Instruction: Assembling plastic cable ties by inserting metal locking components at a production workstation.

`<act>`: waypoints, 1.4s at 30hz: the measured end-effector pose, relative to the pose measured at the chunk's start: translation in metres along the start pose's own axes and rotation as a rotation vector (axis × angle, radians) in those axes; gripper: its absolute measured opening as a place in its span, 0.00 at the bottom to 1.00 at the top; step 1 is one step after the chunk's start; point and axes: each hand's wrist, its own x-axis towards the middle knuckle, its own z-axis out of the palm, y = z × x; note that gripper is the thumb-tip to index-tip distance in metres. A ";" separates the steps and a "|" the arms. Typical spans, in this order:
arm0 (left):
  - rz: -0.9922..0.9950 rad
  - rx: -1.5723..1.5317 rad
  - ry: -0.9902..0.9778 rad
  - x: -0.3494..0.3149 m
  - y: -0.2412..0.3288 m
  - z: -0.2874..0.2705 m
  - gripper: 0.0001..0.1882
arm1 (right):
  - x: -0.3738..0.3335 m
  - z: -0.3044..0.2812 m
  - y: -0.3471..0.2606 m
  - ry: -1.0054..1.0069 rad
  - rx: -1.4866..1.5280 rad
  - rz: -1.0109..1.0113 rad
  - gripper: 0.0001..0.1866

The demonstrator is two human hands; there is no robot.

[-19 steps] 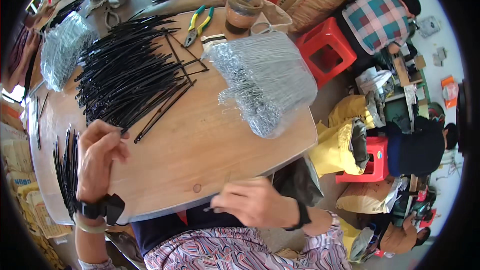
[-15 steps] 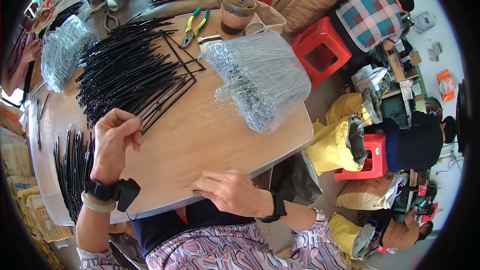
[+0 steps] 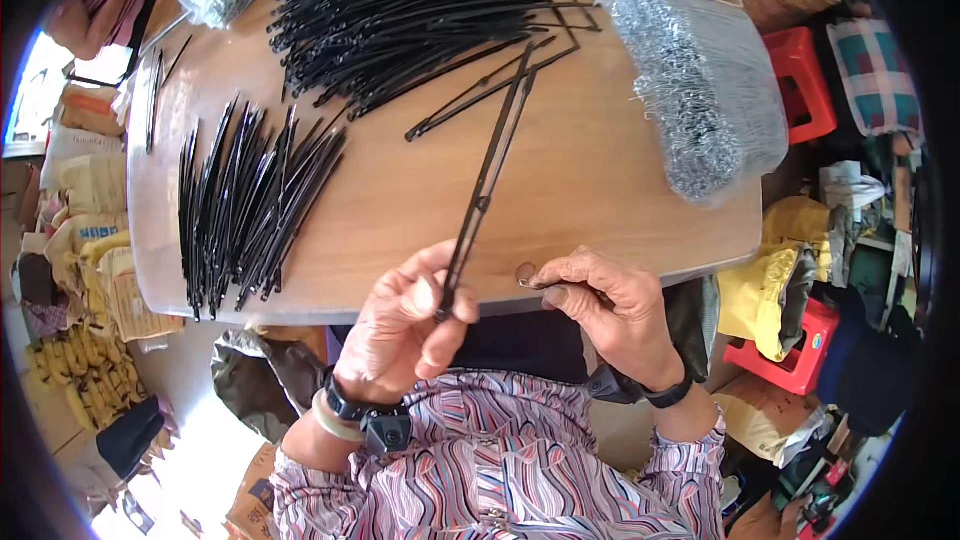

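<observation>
Right hand (image 3: 622, 305) pinched, left (image 3: 388, 332) apparently too

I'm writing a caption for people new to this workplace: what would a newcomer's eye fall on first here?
Probably the big heap of black strips on the far side of the table, with a smaller fanned bunch at the near left. Next, the clear bag of silvery wires at the table's right. Of the two hands in front, the left hand holds up a long, thin black piece.

We look steeply down through one head-worn wide fisheye, close above the wooden table (image 3: 600, 175), facing across its near edge, with both near corners and the wavy-striped shirt (image 3: 490, 475) in view.
</observation>
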 end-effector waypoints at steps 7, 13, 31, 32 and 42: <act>-0.052 0.086 0.000 -0.005 -0.007 0.011 0.20 | -0.002 0.012 0.002 0.008 -0.126 -0.072 0.09; 0.080 0.093 -0.078 -0.006 -0.006 0.012 0.16 | -0.001 0.016 -0.002 -0.004 -0.123 -0.097 0.09; -0.140 0.015 -0.103 0.002 -0.020 0.005 0.25 | -0.006 0.022 -0.003 0.099 -0.435 -0.487 0.11; -0.157 -0.063 -0.108 0.001 -0.023 0.003 0.24 | -0.007 0.021 -0.004 0.090 -0.476 -0.523 0.14; -0.188 -0.161 -0.132 0.004 -0.028 0.002 0.24 | -0.011 0.021 0.004 0.129 -0.357 -0.385 0.14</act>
